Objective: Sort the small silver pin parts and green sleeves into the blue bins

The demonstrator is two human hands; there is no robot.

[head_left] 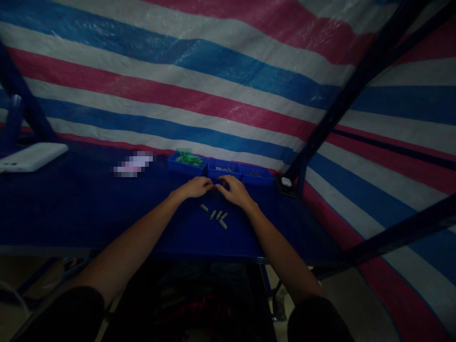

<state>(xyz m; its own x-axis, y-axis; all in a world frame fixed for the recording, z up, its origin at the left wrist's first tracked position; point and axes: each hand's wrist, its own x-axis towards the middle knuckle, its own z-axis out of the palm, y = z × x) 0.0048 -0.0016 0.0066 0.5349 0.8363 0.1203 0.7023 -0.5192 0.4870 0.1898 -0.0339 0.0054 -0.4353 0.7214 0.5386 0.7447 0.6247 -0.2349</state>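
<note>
My left hand [195, 187] and my right hand [233, 189] meet fingertip to fingertip over the dark blue table [89, 213], both with fingers pinched together on something too small and dim to name. Just in front of them lie several small grey metal cylinders [215, 215] loose on the table. Behind the hands stands a row of three blue bins: the left bin [186, 166] holds green parts [188, 157], the middle bin [223, 169] holds small grey pieces, and the right bin [257, 175] looks dark inside.
A white flat device [32, 156] lies at the table's far left. A blurred pink-white item [133, 164] sits left of the bins. A striped red, white and blue tarp [213, 85] hangs behind. Dark metal frame bars [342, 104] rise at right.
</note>
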